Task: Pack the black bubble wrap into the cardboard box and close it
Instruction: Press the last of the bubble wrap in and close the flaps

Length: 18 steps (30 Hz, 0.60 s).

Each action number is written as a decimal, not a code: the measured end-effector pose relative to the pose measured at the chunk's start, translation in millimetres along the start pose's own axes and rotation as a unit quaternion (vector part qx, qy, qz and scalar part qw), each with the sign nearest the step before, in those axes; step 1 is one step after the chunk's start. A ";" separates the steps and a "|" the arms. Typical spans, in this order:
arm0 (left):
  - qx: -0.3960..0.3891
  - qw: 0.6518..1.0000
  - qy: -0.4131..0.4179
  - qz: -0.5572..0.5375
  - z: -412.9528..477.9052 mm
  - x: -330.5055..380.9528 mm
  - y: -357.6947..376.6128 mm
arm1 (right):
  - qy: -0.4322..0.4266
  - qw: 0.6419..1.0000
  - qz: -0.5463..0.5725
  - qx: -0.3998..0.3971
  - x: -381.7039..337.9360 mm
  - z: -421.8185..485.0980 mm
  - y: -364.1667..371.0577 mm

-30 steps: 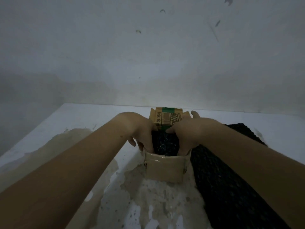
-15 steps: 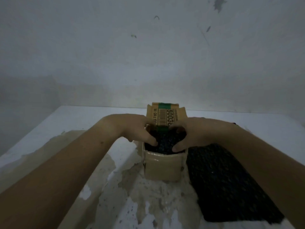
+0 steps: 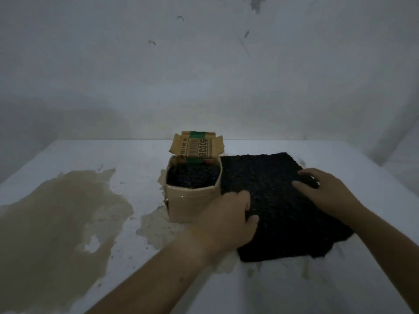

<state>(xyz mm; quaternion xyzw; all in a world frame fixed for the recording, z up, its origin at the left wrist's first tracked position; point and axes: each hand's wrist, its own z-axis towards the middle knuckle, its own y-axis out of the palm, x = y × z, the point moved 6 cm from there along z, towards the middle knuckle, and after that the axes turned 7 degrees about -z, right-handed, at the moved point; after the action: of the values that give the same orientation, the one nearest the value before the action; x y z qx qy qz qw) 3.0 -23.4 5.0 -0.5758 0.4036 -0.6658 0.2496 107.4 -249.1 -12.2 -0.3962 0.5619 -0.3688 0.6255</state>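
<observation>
A small cardboard box [image 3: 189, 203] stands open in the middle of the table, its printed lid flap [image 3: 196, 146] upright at the back. Black bubble wrap [image 3: 192, 176] fills it to the rim. A flat sheet of black bubble wrap [image 3: 278, 200] lies on the table just right of the box. My left hand [image 3: 229, 217] rests on the sheet's near left edge, thumb on top and fingers curled at the edge. My right hand [image 3: 322, 189] lies on the sheet's right part, fingers spread and pressing down.
The white table top [image 3: 136, 159] has large brownish worn patches [image 3: 56, 211] at left and under the box. A bare grey wall stands behind; the table's right edge runs close past the sheet.
Both hands have left the box, where they were pressing wrap down, and moved right onto the flat sheet. The camera view has lifted and widened.
</observation>
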 end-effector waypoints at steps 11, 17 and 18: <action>0.014 0.973 -0.215 0.088 45.0 -34.8 61.2 | 0.122 0.983 -0.129 0.043 106.7 -6.3 20.7; 0.015 0.974 -0.214 0.075 53.2 -29.5 63.8 | 0.041 0.995 0.036 0.088 88.3 -22.3 5.5; 0.010 0.975 -0.214 0.061 53.9 -29.4 64.7 | 0.029 0.991 0.100 0.089 81.6 -28.3 -2.0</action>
<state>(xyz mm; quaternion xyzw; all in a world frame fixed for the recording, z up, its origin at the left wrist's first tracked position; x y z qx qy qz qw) 52.8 -49.0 -64.4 -0.6764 0.3688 -0.5149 0.3760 87.0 -326.2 -45.5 -0.2701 0.5817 -0.3639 0.6754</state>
